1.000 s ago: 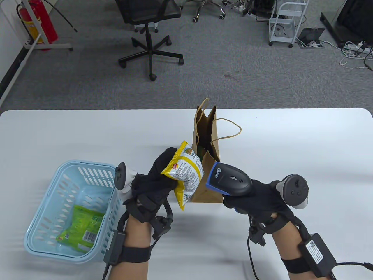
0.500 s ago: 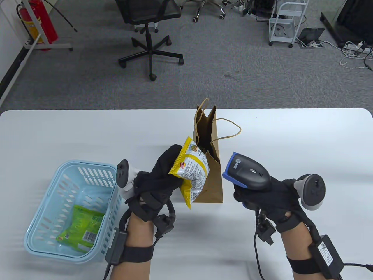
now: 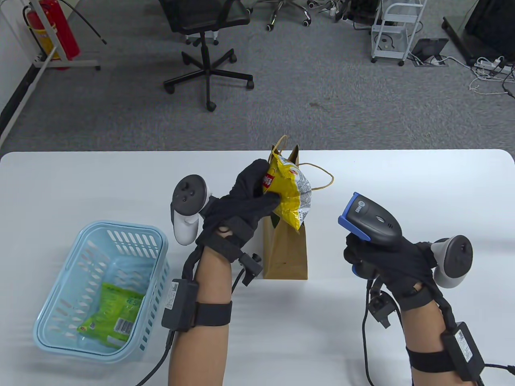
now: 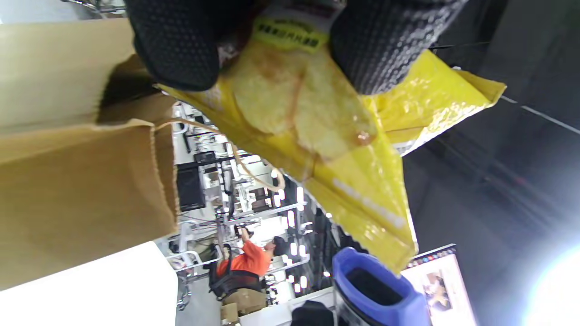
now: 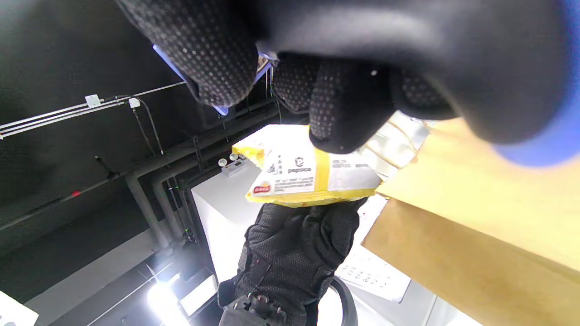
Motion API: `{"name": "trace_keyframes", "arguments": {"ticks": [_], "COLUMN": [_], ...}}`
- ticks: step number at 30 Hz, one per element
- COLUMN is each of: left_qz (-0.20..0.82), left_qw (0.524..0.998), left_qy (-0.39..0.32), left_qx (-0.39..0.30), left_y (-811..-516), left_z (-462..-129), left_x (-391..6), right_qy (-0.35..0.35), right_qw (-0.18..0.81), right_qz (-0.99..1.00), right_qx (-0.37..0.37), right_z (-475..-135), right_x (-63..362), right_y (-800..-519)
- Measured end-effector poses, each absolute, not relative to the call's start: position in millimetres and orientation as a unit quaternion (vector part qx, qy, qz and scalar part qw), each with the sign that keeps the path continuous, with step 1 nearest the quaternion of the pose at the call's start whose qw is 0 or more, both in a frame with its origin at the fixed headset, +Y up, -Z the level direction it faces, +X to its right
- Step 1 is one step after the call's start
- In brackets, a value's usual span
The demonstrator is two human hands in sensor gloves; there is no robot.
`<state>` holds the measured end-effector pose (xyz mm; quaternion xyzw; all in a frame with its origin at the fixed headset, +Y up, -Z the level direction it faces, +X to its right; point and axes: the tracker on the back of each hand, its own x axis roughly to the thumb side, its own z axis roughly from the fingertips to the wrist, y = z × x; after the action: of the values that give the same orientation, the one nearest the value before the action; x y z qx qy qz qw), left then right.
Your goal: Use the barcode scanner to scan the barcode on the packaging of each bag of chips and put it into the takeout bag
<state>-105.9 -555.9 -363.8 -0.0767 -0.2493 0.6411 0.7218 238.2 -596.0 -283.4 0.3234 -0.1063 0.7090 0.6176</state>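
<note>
My left hand (image 3: 245,201) grips a yellow bag of chips (image 3: 290,192) and holds it over the open mouth of the brown paper takeout bag (image 3: 285,253), which stands upright at the table's middle. The left wrist view shows my fingers (image 4: 181,50) pinching the yellow bag of chips (image 4: 326,136) beside the takeout bag's rim (image 4: 86,181). My right hand (image 3: 382,261) grips the black and blue barcode scanner (image 3: 372,219) to the right of the takeout bag, its head pointing up and left. A green bag of chips (image 3: 112,313) lies in the basket.
A light blue plastic basket (image 3: 52,309) sits at the front left of the white table (image 3: 422,189). Beyond the table's far edge are an office chair (image 3: 207,48), a red fire extinguisher (image 3: 58,28) and a white cart (image 3: 392,36) on grey carpet.
My left hand has lifted the yellow bag of chips up and back, from in front of the takeout bag to above its mouth. My right hand has drawn the scanner away to the right.
</note>
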Motion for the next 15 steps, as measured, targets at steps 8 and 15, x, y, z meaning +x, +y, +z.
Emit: {"name": "trace_keyframes", "arguments": {"ticks": [8, 15], "left_qz": [0.624, 0.574], "left_qw": [0.739, 0.788], "left_qy": [-0.235, -0.202], "left_qx": [-0.093, -0.090], "left_y": [-562, -551], "left_z": [-372, -369], "left_x": [-98, -96], "right_qy": [-0.106, -0.107], "right_qw": [0.616, 0.611], "right_qz": [0.712, 0.716], "right_qx": [0.321, 0.320], "right_z": [-284, -284], "right_x": [239, 238], "right_y": [-595, -595]}}
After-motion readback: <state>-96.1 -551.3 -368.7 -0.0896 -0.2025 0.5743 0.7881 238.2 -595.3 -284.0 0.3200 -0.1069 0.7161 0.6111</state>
